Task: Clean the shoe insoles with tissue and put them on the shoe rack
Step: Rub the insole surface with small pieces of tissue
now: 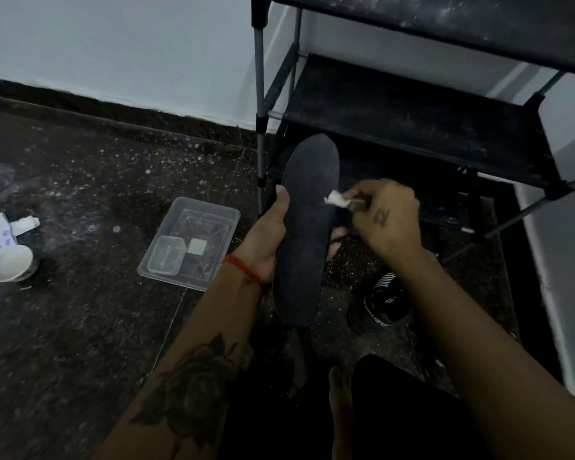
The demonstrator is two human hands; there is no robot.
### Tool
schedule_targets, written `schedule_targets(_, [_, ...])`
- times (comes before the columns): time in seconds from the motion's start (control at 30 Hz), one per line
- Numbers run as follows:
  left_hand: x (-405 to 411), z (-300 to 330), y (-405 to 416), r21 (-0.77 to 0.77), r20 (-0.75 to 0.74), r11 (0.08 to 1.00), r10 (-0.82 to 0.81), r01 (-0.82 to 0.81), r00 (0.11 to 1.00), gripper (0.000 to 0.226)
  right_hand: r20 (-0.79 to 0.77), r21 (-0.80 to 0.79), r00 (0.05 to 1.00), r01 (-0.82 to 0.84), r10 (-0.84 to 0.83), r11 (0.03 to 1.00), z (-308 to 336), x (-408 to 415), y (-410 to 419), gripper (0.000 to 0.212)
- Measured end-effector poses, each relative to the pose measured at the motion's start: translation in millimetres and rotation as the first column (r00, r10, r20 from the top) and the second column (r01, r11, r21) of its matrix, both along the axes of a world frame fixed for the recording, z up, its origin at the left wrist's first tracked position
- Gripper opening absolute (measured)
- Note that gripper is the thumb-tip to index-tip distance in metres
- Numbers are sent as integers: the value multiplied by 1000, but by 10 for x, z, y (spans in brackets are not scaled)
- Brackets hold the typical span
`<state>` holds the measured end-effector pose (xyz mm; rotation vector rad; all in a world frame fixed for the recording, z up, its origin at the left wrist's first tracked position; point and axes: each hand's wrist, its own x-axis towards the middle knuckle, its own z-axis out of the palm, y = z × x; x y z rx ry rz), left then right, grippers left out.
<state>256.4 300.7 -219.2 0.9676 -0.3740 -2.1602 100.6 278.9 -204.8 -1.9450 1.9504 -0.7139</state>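
Observation:
A dark grey insole stands almost upright in front of me, toe end up. My left hand grips its left edge, thumb on the front and fingers behind. My right hand pinches a small white wad of tissue against the insole's right edge near the middle. Behind them rises the black shoe rack with dusty fabric shelves and grey metal poles. Its middle shelf is bare.
A clear plastic tray holding a small clear box lies on the dark speckled floor to the left. Further left are a white bowl, a tissue pack and scraps. A black shoe sits under my right forearm. My bare foot is below.

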Motion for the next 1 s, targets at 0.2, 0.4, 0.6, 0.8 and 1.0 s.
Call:
schedule_targets(0.2, [-23,26,10,-17,-17,999,29,-29,999,68,335,-101,929,-131,158,986,105,270,126,12])
schedule_targets(0.4, [-12,5,10,24,8,999,21,-21,1000,70,119,-28,992,38,-34,999,-124,120,2,17])
schedule_targets(0.6, [-32,-15,7,17,31,1000,-6,5,999,69,170,-277,985,20,28,961,-25,189,-27,23])
schedule_targets(0.8, [-44,-12,30,9,22,999,-35,34,999,70,-102,-114,995,-16,4,993,-92,145,-28,27])
schedule_targets(1.0, [-33,-21,7,6,17,1000,-19,19,1000,73,164,-248,980,154,-115,956,52,99,-17,28])
